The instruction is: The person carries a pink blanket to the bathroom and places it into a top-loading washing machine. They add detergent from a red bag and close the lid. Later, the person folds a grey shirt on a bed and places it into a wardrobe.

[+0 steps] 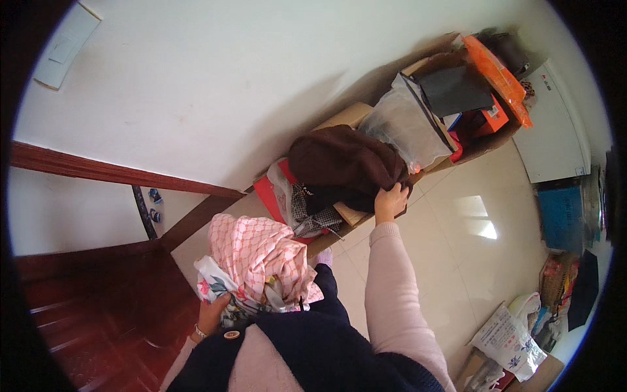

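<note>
My left hand (pixel 214 313) grips a bundle of fabric against my front: a pink cloth with a red lattice pattern (pixel 254 245) lies over a white floral cloth (pixel 210 272). Reaching forward, my right hand (pixel 393 200) holds the edge of a dark brown cloth garment (pixel 343 152). That garment lies heaped over an open cardboard box (pixel 350 214) by the wall. Beside it is a black-and-white checked cloth (pixel 318 221) with a drawstring, next to a red and white bag (pixel 274 196). My right fingertips are partly hidden in the folds.
Farther along the wall, a translucent plastic bag (pixel 406 122) and a black flat item (pixel 455 90) sit in boxes beside an orange bag (pixel 497 73). A white cabinet (pixel 551 127), a blue crate (pixel 561 218) and a printed plastic bag (pixel 509 338) are at right. A dark red wooden surface (pixel 108 313) is lower left.
</note>
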Demonstrator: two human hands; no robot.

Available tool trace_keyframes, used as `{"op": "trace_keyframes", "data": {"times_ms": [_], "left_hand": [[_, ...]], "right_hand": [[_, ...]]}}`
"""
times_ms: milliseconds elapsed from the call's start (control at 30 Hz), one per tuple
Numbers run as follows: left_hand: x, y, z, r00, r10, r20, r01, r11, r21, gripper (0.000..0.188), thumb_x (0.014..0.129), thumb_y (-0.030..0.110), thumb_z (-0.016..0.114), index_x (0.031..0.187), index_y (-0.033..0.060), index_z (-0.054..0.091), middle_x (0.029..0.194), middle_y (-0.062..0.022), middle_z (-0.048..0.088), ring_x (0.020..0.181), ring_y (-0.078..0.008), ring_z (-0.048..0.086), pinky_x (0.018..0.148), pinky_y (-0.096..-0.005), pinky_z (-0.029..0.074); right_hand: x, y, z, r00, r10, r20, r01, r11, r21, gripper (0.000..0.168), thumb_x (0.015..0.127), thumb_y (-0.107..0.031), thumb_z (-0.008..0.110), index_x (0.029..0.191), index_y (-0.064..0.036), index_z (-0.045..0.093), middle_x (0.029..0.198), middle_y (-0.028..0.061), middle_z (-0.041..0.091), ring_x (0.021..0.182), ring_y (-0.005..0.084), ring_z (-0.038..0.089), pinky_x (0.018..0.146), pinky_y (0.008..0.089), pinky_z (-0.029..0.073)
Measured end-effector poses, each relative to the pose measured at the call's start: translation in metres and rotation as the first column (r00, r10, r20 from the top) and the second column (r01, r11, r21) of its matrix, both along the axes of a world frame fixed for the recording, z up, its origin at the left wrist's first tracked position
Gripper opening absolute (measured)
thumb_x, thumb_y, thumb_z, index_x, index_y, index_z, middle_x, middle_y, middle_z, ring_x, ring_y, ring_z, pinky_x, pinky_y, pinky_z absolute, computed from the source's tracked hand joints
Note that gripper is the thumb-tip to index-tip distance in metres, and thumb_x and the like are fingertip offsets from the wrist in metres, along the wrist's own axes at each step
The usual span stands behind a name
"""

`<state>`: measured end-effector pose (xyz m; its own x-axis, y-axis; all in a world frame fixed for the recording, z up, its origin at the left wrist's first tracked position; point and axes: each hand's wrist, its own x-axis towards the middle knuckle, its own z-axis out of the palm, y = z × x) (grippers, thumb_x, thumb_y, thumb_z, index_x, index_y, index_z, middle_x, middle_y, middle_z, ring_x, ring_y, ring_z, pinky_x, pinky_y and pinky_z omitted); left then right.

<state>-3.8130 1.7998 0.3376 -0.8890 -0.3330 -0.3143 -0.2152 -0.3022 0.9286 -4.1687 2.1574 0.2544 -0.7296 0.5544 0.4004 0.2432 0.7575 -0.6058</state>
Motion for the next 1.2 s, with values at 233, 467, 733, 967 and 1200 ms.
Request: {"op": "trace_keyframes", "data": {"times_ms": [233, 467, 733, 967, 1200], "left_hand": [[-0.003, 0.023, 0.012, 0.999, 0.004, 0.040, -0.014, 0.973, 0.232, 0.029, 0.086, 0.017, 0.054, 0.111, 0.0022, 0.050, 0.100, -0.0114, 0.061, 0.088, -0.0237, 0.062, 0.077, -0.0370, 0.052], [-0.004, -0.017, 0.015, 0.906, -0.412, -0.095, 0.338, 0.841, -0.422, 0.053, 0.089, 0.039, 0.047, 0.131, 0.0084, 0.035, 0.128, -0.0111, 0.043, 0.116, -0.0260, 0.044, 0.098, -0.0368, 0.036], [0.057, -0.037, -0.002, 0.963, -0.264, -0.057, 0.260, 0.964, -0.063, 0.085, 0.079, 0.074, 0.031, 0.135, 0.0099, 0.032, 0.135, -0.0118, 0.038, 0.123, -0.0272, 0.038, 0.103, -0.0382, 0.032], [0.043, -0.023, 0.039, 0.997, 0.050, -0.056, -0.026, 0.929, 0.368, 0.056, 0.085, 0.051, 0.039, 0.119, 0.0077, 0.050, 0.119, -0.0109, 0.052, 0.109, -0.0258, 0.049, 0.093, -0.0375, 0.040], [0.106, -0.060, 0.004, 0.958, 0.276, -0.082, -0.226, 0.896, 0.383, 0.053, 0.085, 0.044, 0.044, 0.118, 0.0041, 0.051, 0.116, -0.0107, 0.054, 0.107, -0.0257, 0.050, 0.094, -0.0355, 0.037]], "right_hand": [[0.125, -0.080, 0.135, 0.511, 0.632, -0.582, -0.846, 0.489, -0.212, 0.051, 0.077, -0.002, 0.055, 0.127, 0.003, 0.045, 0.128, 0.0178, 0.049, 0.120, 0.0265, 0.045, 0.100, 0.0326, 0.033], [0.222, -0.159, 0.154, -0.642, 0.613, -0.461, -0.598, -0.776, -0.201, 0.025, 0.077, -0.015, 0.057, 0.087, 0.006, 0.049, 0.132, 0.0279, 0.038, 0.121, 0.0404, 0.039, 0.100, 0.0438, 0.032], [0.247, -0.191, 0.156, -0.777, 0.518, -0.357, -0.535, -0.843, -0.057, 0.029, 0.074, -0.020, 0.062, 0.077, 0.007, 0.052, 0.124, 0.0304, 0.044, 0.118, 0.0405, 0.041, 0.104, 0.0503, 0.024], [0.245, -0.228, 0.149, -0.815, 0.475, -0.332, -0.493, -0.869, -0.032, 0.033, 0.072, -0.022, 0.066, 0.080, 0.008, 0.055, 0.115, 0.0274, 0.051, 0.112, 0.0377, 0.047, 0.104, 0.0481, 0.025], [0.298, -0.258, 0.132, -0.789, 0.458, -0.409, -0.505, -0.863, 0.006, 0.036, 0.074, -0.025, 0.069, 0.081, 0.008, 0.056, 0.113, 0.0248, 0.054, 0.109, 0.0369, 0.050, 0.103, 0.0462, 0.028]]}}
